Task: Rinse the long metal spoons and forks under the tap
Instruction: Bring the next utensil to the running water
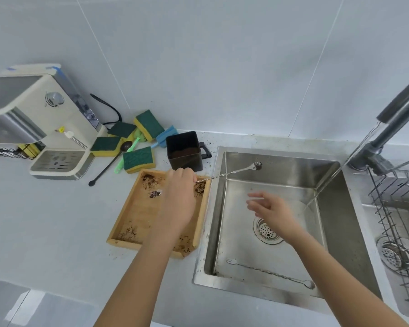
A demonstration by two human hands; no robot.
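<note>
Now the left hand (pixel 178 197), over the grounds-stained shallow wooden tray (pixel 130 213) just left of the stainless steel sink (pixel 335 234), pinches the end of 1 long twisted metal spoon (pixel 232 173); its dirty bowl reaches over the sink. Inside the sink, the right hand (pixel 273 212) hovers with fingers spread apart, near the tap's thin water stream (pixel 326 185). Another long twisted metal fork-spoon (pixel 269 273) lies on the sink floor.

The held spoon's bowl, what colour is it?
Silver, speckled with dark grounds; the head view, its only view, shows it.

Pale countertop (pixel 45 220): wooden tray (pixel 121 223); coffee machine (pixel 40 121); sponges (pixel 137 159); black container (pixel 184 151); black spoon (pixel 109 167).
</note>
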